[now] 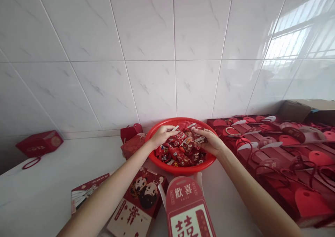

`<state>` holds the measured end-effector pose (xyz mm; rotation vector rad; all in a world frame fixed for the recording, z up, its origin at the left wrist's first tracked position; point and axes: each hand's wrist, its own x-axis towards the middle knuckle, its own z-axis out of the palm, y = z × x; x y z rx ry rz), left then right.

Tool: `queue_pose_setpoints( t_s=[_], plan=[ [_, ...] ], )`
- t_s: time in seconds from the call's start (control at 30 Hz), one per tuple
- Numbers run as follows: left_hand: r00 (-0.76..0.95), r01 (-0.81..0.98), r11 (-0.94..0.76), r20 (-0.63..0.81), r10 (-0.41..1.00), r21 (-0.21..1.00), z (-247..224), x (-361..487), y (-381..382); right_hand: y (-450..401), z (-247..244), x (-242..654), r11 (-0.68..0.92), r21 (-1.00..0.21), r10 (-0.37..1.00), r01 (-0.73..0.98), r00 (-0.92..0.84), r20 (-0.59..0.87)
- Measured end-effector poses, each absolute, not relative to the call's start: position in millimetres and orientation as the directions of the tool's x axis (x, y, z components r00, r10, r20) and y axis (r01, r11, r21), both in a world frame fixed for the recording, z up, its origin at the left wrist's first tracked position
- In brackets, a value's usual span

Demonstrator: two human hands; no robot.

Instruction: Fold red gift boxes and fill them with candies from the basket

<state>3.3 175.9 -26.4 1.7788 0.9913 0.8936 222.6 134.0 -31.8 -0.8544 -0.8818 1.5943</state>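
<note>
At the near edge of your view stands a red paperboard box with pale printed characters, its pale side flaps spread. Expect it to be light and stiff along the folds, but easily crushed; grip the side walls, not the flaps.

To its left, on the white smooth-topped table, lies a red-and-cream paperboard carton with a cartoon couple. Treat it likewise.

Just beyond the box sits a round red plastic basket with perforated walls. It contains red, glossy, film-wrapped packets, heaped loosely. Each should be light, with a slippery skin; the contents may crack under pressure, so take hold across the body or by a crimped end.

Your right hand, over the basket's right side, is partly closed, thumb and fingers holding a dark red packet with a white dotted border. Your left hand, over the left side, is pinched on a small pale piece; you cannot tell what it is. Keep that grip light.

Farther back, white marbled tiles form the wall behind the basket.
</note>
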Motion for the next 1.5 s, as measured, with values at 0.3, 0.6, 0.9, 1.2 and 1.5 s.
queue_pose_setpoints(
  t_s=[0.3,0.6,0.9,1.2,1.5],
  plan=[
    [0.43,0.205,-0.286,0.177,0.885,0.936,-26,16,167,134,-33,222,-0.153,-0.867,0.983,-0.475,-0.159,-0.087],
    [0.446,0.158,-0.259,0.165,0.88,0.953,-35,16,169,131,-32,221,-0.152,-0.901,0.968,-0.405,-0.244,-0.053],
    [0.398,0.615,-0.417,0.193,0.897,0.669,-36,6,192,132,-33,220,-0.065,-0.894,0.996,-0.444,-0.085,-0.03],
    [0.451,0.87,-0.383,-0.185,0.873,0.312,-40,16,229,136,-33,220,-0.012,-0.881,0.999,-0.474,0.04,-0.035],
    [0.505,0.86,-0.471,-0.207,0.838,0.195,-49,42,238,136,-33,219,-0.003,-0.876,0.996,-0.482,0.075,-0.044]
  ],
)
